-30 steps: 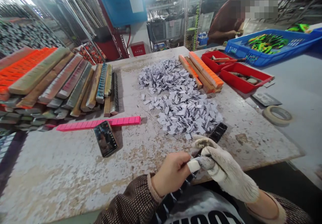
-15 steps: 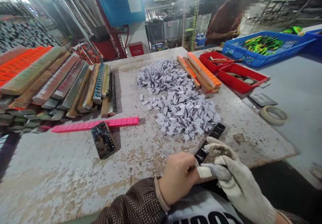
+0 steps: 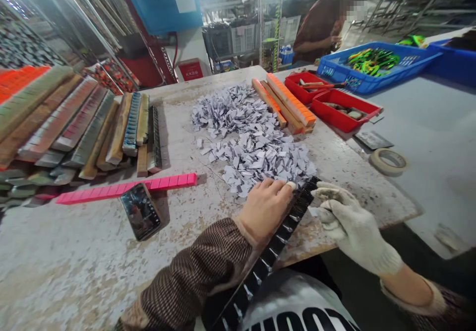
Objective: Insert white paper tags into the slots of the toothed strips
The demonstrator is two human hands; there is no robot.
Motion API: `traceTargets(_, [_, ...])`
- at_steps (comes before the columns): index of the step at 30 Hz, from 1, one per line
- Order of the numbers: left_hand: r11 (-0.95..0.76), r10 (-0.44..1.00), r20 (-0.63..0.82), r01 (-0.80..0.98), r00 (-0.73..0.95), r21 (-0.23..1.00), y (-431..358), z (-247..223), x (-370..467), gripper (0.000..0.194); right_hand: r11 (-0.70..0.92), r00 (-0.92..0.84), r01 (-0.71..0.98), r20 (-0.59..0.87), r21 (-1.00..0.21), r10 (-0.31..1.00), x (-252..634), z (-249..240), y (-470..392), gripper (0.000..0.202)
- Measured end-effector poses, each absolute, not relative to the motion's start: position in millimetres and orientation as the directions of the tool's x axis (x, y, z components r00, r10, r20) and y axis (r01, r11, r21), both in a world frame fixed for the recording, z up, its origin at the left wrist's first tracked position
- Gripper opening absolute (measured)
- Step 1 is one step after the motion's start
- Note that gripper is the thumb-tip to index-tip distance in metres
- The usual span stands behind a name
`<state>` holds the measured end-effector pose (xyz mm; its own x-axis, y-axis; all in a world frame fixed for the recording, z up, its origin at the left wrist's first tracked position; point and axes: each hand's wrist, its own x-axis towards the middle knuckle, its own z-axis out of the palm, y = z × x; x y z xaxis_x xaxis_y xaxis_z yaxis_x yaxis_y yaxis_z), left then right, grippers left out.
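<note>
A long black strip (image 3: 273, 251) with small metallic pieces set along it slants from my lap up to the paper pile. My bare left hand (image 3: 266, 207) is curled over the strip's left side near its upper end, gripping it; something white covers one fingertip. Just right of that end is my right hand (image 3: 347, 224) in a whitish knitted glove. Its fingers are pinched together, with a small white paper piece (image 3: 314, 212) sticking out of them. A heap of small white-grey paper pieces (image 3: 256, 147) lies on the worn table (image 3: 182, 266) beyond my hands.
A phone (image 3: 140, 212) leans on a pink slotted bar (image 3: 126, 187). Stacked bars (image 3: 74, 127) fill the left; orange-topped bars (image 3: 292, 100) lie behind the heap. Red trays (image 3: 344, 107), a tape roll (image 3: 387, 162) and a blue basket (image 3: 379, 80) are right. A person (image 3: 316, 28) is behind.
My left hand has moved up and forward onto the strip, away from my right hand. More of the strip shows over my lap. The camera view has shifted slightly.
</note>
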<state>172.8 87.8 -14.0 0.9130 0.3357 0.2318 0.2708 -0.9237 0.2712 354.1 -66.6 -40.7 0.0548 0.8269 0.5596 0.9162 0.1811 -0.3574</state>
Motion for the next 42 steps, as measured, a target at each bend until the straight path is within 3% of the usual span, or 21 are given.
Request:
traceTargets(4, [-0.982,0.182,0.135,0.171,0.974,0.085,113.8,-18.3,204.5,0.022,0.178,-0.034,0.960,0.539,-0.218,0.842,359.9,-44.4,-50.1,0.009])
traceTargets(8, [-0.989,0.147,0.108,0.142,0.983,0.049,120.4,-27.7,214.9,0.019,0.203,-0.146,0.977,0.512,-0.057,0.847,351.4,-42.8,-38.0,0.015])
traceTargets(12, [-0.981,0.184,0.152,0.173,0.971,0.084,121.9,-31.2,202.1,0.017,0.245,-0.215,0.970,0.465,-0.005,0.859,350.4,-44.4,-28.7,0.019])
traceTargets(15, [-0.940,0.302,0.197,0.257,0.933,0.223,120.6,-31.2,184.3,0.017,0.280,-0.237,0.959,0.413,-0.045,0.879,354.4,-51.7,-23.4,0.018])
traceTargets(18, [-0.835,0.448,0.250,0.303,0.858,0.459,115.6,-32.5,165.5,0.016,0.287,-0.239,0.955,0.387,-0.070,0.890,358.2,-59.7,-21.1,0.015])
traceTargets(21, [-0.666,0.572,0.285,0.232,0.770,0.709,107.8,-35.3,148.7,0.012,0.288,-0.236,0.955,0.413,-0.066,0.880,360.9,-63.3,-23.1,0.014])
traceTargets(24, [-0.547,0.632,0.291,0.148,0.719,0.824,97.5,-36.2,135.8,0.009,0.282,-0.221,0.956,0.438,-0.079,0.871,363.6,-59.6,-28.9,0.014])
traceTargets(26, [-0.546,0.628,0.309,0.121,0.714,0.829,89.4,-34.1,130.4,0.009,0.250,-0.161,0.958,0.452,-0.144,0.877,363.3,-52.6,-33.6,0.012])
traceTargets(28, [-0.602,0.588,0.372,0.082,0.718,0.794,80.9,-29.9,128.0,0.010,0.207,-0.042,0.931,0.477,-0.300,0.878,358.3,-43.0,-37.9,0.013])
traceTargets(31, [-0.725,0.486,0.522,-0.011,0.701,0.689,70.0,-22.3,128.8,0.013,0.190,0.131,0.750,0.425,-0.633,0.896,340.9,-30.3,-41.2,0.012])
traceTargets(35, [-0.784,0.405,0.593,-0.069,0.697,0.616,60.9,-15.6,129.0,0.015,0.206,0.193,0.528,0.352,-0.824,0.916,318.5,-27.3,-39.8,0.019])
traceTargets(37, [-0.706,0.458,0.498,-0.039,0.736,0.707,57.8,-13.9,126.5,0.020,0.195,0.293,0.397,0.326,-0.897,0.899,313.6,-28.6,-40.1,0.020])
traceTargets(40, [-0.404,0.563,0.230,0.021,0.794,0.915,54.2,-11.9,123.0,0.045,0.163,0.385,0.324,0.288,-0.932,0.877,309.8,-27.9,-45.1,0.018])
traceTargets(42, [-0.235,0.562,0.075,0.072,0.824,0.969,53.1,-11.2,122.9,0.031,0.179,0.375,0.326,0.301,-0.928,0.877,306.7,-26.2,-50.5,0.017])
